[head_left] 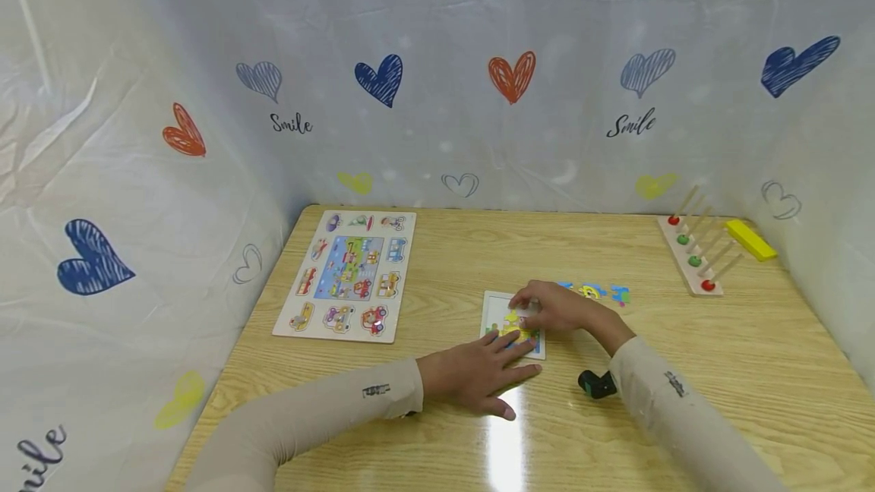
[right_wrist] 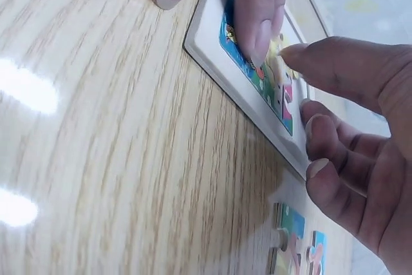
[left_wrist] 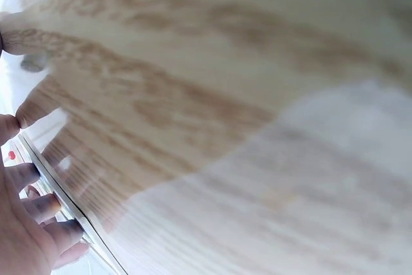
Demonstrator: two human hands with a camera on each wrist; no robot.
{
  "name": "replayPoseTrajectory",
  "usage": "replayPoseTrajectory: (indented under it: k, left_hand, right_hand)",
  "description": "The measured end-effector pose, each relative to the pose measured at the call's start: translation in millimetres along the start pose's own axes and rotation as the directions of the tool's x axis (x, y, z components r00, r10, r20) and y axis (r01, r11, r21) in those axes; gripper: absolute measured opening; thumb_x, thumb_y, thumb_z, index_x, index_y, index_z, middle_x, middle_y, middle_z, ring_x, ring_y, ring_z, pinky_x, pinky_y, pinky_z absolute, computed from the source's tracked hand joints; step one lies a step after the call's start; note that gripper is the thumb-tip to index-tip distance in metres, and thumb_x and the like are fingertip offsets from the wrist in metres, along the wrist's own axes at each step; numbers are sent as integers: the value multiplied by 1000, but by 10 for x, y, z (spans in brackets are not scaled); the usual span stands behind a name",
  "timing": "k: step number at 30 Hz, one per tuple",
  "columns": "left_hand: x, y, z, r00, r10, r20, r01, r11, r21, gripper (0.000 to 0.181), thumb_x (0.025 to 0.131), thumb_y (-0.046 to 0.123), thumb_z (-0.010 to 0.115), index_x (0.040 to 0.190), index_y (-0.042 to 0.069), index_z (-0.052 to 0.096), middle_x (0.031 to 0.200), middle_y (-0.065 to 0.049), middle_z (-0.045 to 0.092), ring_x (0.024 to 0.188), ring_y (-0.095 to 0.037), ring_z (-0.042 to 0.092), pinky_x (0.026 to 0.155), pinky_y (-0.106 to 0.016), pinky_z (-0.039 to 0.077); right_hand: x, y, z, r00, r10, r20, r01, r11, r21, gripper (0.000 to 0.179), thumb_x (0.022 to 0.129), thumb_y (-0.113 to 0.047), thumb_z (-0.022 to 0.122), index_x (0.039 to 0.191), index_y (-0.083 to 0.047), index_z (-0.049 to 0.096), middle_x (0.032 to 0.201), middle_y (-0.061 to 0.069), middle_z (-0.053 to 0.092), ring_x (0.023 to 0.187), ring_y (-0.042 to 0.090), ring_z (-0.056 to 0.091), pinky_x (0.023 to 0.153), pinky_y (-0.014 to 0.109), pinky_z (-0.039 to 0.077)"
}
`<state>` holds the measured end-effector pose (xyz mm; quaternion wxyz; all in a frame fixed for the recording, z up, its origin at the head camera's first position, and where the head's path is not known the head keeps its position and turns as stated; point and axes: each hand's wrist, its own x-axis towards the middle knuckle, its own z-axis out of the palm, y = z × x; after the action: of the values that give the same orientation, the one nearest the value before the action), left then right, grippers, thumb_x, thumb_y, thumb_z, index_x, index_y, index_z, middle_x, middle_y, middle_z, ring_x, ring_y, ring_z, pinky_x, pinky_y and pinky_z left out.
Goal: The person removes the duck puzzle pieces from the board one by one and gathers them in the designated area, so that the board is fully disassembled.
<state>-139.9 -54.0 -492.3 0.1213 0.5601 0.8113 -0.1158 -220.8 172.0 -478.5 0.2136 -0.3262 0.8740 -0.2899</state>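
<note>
Left hand spread, ungrasping, resting on puzzle. Right hand half-curled, thumb at puzzle; cannot tell if grasping anything. Loose pieces nearby.

Back curtain: lettering "Smile", twice | left curtain: cut-off word ending "ile"

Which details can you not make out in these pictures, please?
- Head view: part of the puzzle board, hidden by the left hand and right hand.
- Head view: part of the leftmost loose piece, behind the right hand.
- Right wrist view: some loose pieces, cut off by the bottom edge.
- Head view: the sleeve marks, too small to read.
</note>
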Motion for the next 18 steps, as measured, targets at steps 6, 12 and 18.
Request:
replayPoseTrajectory:
  k: [6,12,18]
  left_hand:
    - [-10,8,-30,1000,6,-14,-6,1000,0,78,101,69,24,164,25,11,171,-9,2,157,-33,6,123,-48,24]
    - [-14,15,-36,1000,4,-16,-4,1000,10,77,101,69,25,163,25,13,170,-9,4,157,-33,6,123,-48,23]
    - [-7,20,-17,1000,1,-10,-1,1000,18,77,101,69,23,163,25,13,170,-10,4,157,-33,8,123,-47,25]
  right_hand:
    - [-26,5,-29,1000,8,14,-8,1000,6,34,93,-18,73,125,-7,69,112,6,62,103,21,57,87,41,49]
    - [-28,25,-5,1000,13,4,-13,1000,-7,33,92,-19,73,124,-9,70,111,4,62,101,19,57,85,37,49]
    - [-32,26,16,1000,19,2,-19,1000,3,32,93,-19,73,123,-8,70,111,6,61,102,21,57,86,40,51]
